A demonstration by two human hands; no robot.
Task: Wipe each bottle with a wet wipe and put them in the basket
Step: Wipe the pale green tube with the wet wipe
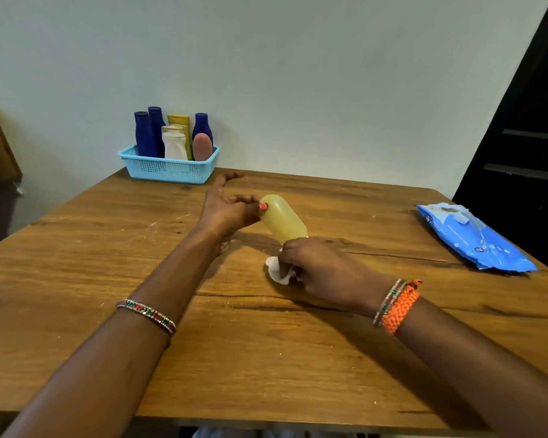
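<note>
A person seated at a wooden table (108, 248) holds a yellow bottle (283, 221) tilted above the tabletop, its rounded end up and away. The left hand (227, 210) steadies that upper end with thumb and fingertips, the index finger stretched out toward the wall. The right hand (317, 267) is closed around the bottle's lower end and clutches a white wipe (276, 268), which bunches out below the fingers and touches or nearly touches the wood. A beaded bangle (146, 314) circles the left forearm; a matching bangle and an orange woven band (400, 306) sit at the right wrist. At the table's far edge, by the wall, a light blue basket (168, 169) already holds six bottles standing upright: three dark blue, one yellow, one white and one pink. A blue wipes pack (475, 238) lies flat near the right edge, well apart from the hands.
</note>
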